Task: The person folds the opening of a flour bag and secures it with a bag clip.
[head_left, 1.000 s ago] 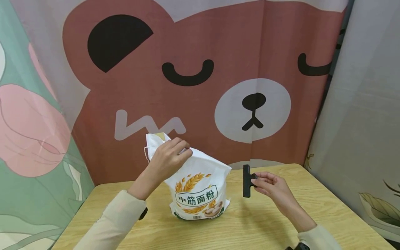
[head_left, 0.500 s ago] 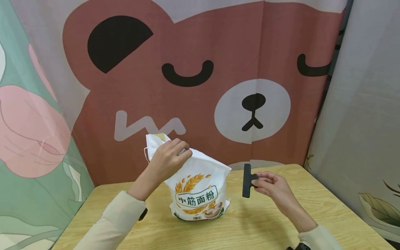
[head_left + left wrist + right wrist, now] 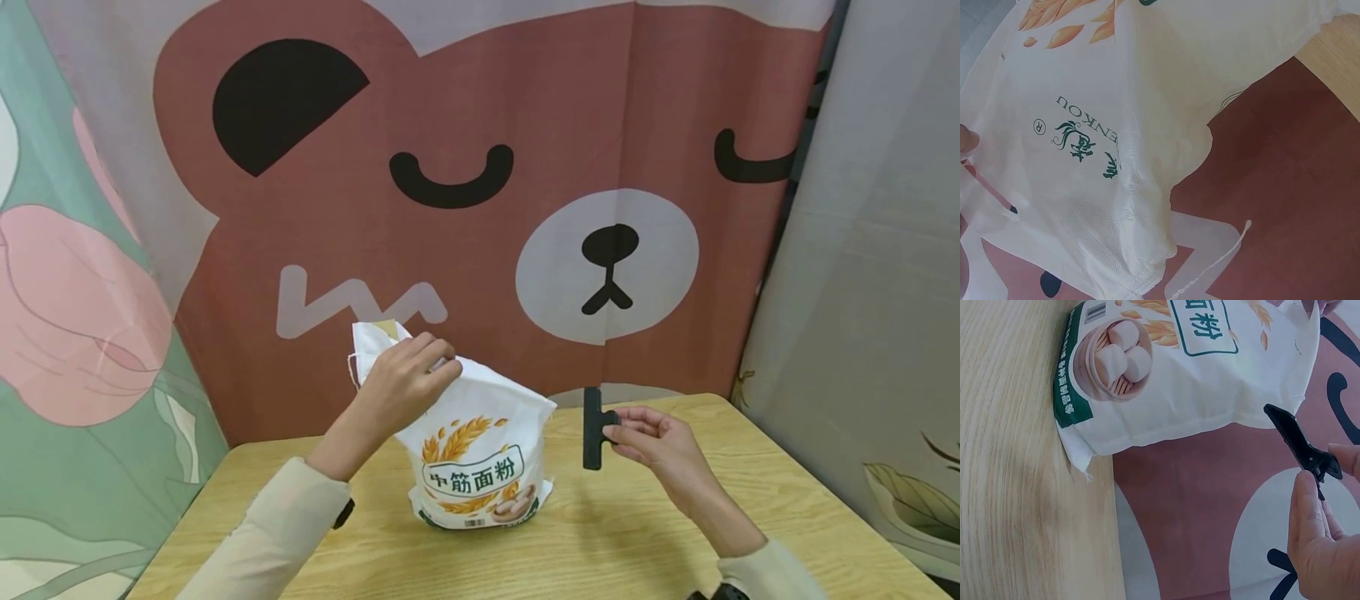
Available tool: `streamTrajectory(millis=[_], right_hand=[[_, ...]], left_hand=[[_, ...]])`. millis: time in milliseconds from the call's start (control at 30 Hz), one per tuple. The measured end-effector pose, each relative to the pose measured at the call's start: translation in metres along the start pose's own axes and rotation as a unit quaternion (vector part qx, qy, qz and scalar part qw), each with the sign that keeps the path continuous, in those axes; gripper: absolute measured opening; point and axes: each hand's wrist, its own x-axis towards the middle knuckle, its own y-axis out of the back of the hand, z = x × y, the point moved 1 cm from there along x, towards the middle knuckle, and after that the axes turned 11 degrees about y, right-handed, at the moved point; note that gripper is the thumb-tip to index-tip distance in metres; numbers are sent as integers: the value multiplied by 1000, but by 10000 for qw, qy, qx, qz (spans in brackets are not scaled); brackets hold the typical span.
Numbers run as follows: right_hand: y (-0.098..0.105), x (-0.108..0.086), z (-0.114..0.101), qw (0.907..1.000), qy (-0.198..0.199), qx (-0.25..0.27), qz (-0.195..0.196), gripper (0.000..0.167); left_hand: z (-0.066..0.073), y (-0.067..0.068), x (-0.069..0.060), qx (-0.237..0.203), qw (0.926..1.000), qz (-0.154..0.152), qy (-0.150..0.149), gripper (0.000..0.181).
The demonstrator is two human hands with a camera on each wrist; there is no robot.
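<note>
A white flour bag [image 3: 480, 425] with printed wheat ears stands on the table, its top bunched and leaning left. My left hand [image 3: 405, 379] grips the bag near its top edge; a loose white thread hangs at the bag's left corner. To the right of the bag, my right hand [image 3: 660, 450] pinches a black bag clip [image 3: 592, 429] by its handle between thumb and fingers. The clip is held upright above the table, apart from the bag. In the right wrist view the clip [image 3: 1291, 434] shows its long bar slanting toward the bag [image 3: 1191, 394].
The wooden table [image 3: 600, 550] carries the bag near its middle. Behind it hangs a curtain [image 3: 450, 258] with a bear's face, close to the table's back edge. A grey curtain [image 3: 862, 275] hangs at the right and a floral one [image 3: 82, 317] at the left.
The clip in my right hand has risen very slightly. My left hand keeps its grip on the flour bag, which has stayed in place.
</note>
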Motion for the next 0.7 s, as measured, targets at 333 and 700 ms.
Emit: streamTrajectory(millis=[333,700], right_hand=[[-4,0,-5,10000,66,51,33,44],[-5,-3,-9,9995,314,-73,-35,44]], left_hand=[[-1,1,2,39,10000,6,-38,19],[-1,0,2,-49,9999,59,-81,17]])
